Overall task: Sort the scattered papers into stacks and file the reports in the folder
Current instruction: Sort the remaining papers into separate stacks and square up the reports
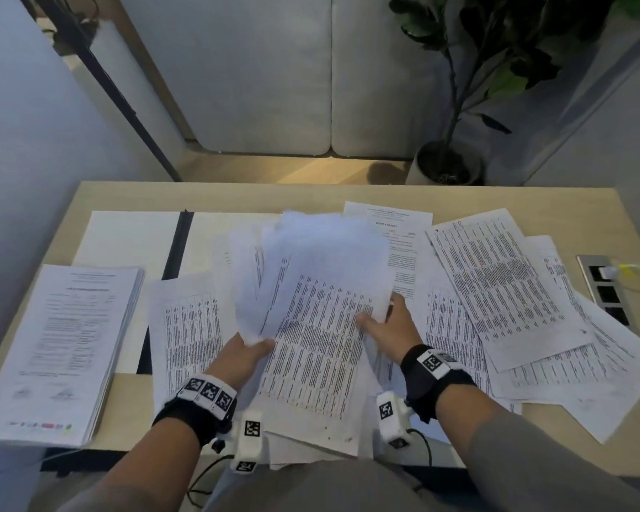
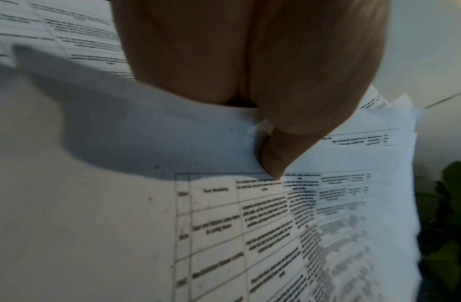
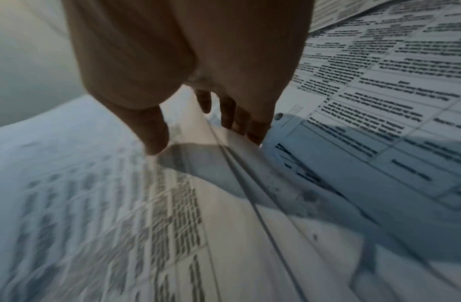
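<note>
Both hands, left hand (image 1: 245, 354) and right hand (image 1: 387, 323), pinching a fanned, table-printed sheaf of papers (image 1: 322, 290).

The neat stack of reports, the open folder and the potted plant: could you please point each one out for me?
neat stack of reports (image 1: 67, 341): head view, middle of its top sheet.
open folder (image 1: 178, 242): head view, its dark spine.
potted plant (image 1: 446, 162): head view, its pot.

Each wrist wears a black fabric band (image 1: 194, 408) bearing white blocks printed with black square-pattern markers. A white camera unit (image 1: 250, 437) hangs below each band, trailing a thin black cable (image 1: 423, 443). Grey sleeves (image 1: 514, 448) cover both forearms.
</note>
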Motion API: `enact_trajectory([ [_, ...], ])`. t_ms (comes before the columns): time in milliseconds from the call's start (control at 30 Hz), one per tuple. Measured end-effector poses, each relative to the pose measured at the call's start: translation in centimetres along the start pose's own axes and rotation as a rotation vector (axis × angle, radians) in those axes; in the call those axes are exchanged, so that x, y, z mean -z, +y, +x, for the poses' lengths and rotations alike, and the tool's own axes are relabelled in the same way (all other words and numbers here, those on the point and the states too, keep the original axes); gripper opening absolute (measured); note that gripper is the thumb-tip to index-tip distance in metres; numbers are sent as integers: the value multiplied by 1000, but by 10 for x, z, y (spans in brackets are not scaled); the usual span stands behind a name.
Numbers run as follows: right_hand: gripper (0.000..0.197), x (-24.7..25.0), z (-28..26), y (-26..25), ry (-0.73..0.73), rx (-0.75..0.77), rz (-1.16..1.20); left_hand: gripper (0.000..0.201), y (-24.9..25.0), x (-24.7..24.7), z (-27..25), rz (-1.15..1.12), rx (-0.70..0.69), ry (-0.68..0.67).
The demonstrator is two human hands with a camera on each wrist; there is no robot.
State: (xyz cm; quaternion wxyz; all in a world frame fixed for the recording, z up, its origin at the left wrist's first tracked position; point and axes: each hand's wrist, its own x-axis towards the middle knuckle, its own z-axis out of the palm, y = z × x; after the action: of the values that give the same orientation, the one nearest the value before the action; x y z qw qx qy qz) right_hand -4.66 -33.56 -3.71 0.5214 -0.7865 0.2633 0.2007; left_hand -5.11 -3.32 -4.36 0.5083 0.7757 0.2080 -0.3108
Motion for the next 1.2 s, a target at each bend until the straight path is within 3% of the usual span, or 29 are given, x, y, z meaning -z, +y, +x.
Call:
enact_trajectory([
  [67,64,13,-9,-15,-132,1,270,107,-22,12,19,-61,-28,11],
  [100,53,20,-14,-24,-202,6,327,108,-16,15,15,-108,-45,5],
  [133,40,24,-17,-31,-234,45,365,99,1,15,4,-156,-79,10],
  [233,11,40,-29,-58,-130,172,372,48,64,13,-35,-166,-275,-23],
  [333,14,59,-51,-93,-32,355,366,34,104,19,-53,-184,-416,58],
  [433,50,75,-74,-114,-1,511,333,35,127,24,-62,-238,-503,131],
  [500,66,82,-88,-120,2,522,269,40,136,23,-68,-285,-526,109],
  [567,61,84,-81,-109,3,536,208,44,137,21,-69,-303,-509,91],
  [600,45,85,-79,-105,-2,512,209,42,136,19,-70,-283,-508,83],
  [633,16,81,-73,-96,-23,499,257,39,135,18,-71,-254,-518,77],
  [667,16,77,-73,-93,-45,478,295,39,132,16,-71,-228,-533,64],
  [700,35,72,-71,-90,-64,464,335,40,130,14,-71,-211,-543,52],
  [767,50,65,-68,-85,-74,474,375,41,130,10,-72,-198,-558,40],
  [1000,47,50,-69,-95,24,512,319,50,141,6,-67,-155,-657,68],
  [1133,45,56,-70,-87,17,503,380,65,134,16,-65,-207,-632,136],
  [1200,48,50,-71,-87,26,503,330,58,129,6,-62,-201,-626,136],
])
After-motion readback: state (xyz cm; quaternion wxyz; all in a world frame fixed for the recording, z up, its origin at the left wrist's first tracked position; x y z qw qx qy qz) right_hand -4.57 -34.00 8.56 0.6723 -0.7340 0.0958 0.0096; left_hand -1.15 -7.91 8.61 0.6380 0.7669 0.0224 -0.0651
